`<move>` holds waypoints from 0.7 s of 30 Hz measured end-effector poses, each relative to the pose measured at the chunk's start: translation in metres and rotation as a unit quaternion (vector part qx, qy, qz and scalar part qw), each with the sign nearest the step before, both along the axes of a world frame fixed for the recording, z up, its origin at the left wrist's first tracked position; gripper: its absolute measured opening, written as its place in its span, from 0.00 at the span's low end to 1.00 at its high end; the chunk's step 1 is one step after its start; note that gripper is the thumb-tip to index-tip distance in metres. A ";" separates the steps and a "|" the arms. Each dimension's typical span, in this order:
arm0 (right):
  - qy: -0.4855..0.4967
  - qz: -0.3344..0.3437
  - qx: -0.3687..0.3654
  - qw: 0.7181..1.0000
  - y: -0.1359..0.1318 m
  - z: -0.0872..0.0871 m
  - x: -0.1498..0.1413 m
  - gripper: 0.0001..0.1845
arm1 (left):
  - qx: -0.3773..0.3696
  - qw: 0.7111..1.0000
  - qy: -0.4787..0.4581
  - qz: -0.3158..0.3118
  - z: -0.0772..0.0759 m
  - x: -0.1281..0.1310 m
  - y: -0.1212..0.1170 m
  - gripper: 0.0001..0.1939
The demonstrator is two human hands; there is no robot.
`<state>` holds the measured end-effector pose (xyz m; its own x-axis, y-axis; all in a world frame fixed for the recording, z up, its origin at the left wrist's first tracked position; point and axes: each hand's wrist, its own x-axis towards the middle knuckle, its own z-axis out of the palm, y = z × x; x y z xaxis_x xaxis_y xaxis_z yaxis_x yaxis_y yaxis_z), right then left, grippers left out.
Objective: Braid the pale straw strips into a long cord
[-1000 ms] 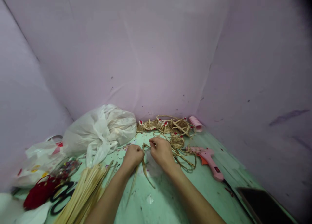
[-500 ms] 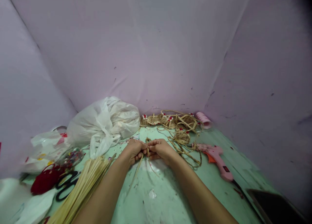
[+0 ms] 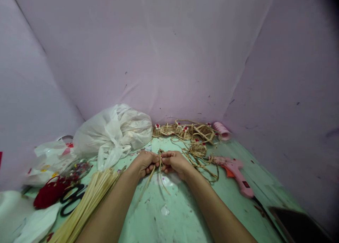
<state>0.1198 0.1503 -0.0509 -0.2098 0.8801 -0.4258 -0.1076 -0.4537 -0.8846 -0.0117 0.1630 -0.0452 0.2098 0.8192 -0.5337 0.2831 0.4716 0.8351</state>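
Close together over the middle of the green table, both my hands pinch thin straw-coloured strands. My left hand (image 3: 147,163) is closed, and a loose strand (image 3: 146,189) trails from it toward me. Facing it, my right hand (image 3: 173,162) is closed with thumb and fingers on the same bit of work. Between the fingertips a short twisted braid (image 3: 160,157) shows, its far end just past the hands and a thin tail hanging down on the near side. Fingers cover most of the join.
Left lie a bundle of flat straw strips (image 3: 92,197), black-handled scissors (image 3: 71,200), red yarn (image 3: 47,194) and a white plastic bag (image 3: 113,130). Right are a pink glue gun (image 3: 239,172), braided cord (image 3: 203,165) and a dark flat object (image 3: 296,222). Woven beaded pieces (image 3: 172,129) and pink thread (image 3: 221,130) line the wall.
Both hands stay in nearly the same place. The strands between the fingers have shifted, and the hanging tail below now lies at a different angle.
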 end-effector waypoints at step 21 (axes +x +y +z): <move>-0.107 -0.028 0.077 0.991 0.004 -0.007 -0.005 0.09 | 0.063 0.997 0.048 0.008 -0.002 0.001 -0.001 0.15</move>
